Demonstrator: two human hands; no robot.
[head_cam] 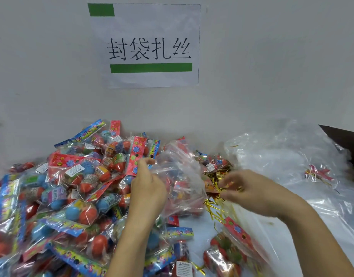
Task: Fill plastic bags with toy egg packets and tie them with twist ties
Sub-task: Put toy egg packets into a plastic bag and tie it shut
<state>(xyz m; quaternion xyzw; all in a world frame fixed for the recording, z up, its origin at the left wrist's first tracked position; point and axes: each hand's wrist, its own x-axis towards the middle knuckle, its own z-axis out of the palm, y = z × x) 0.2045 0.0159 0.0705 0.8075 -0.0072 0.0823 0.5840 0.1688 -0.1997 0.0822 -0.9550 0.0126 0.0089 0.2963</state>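
Note:
A clear plastic bag (180, 176) with toy egg packets inside stands in the middle of the table. My left hand (148, 184) grips its gathered top at the left. My right hand (250, 188) reaches over a loose pile of gold twist ties (216, 176) just right of the bag, its blurred fingertips curled among the ties; whether a tie is pinched I cannot tell. A big heap of toy egg packets (72, 186), with red and blue eggs and pink or blue header cards, fills the left half.
A stack of clear empty plastic bags (292, 156) lies at the right, with a small tied bundle (318, 174) on it. More packets (228, 250) sit near the front. A white wall with a paper sign (150, 47) stands close behind. A dark object (348, 140) is at far right.

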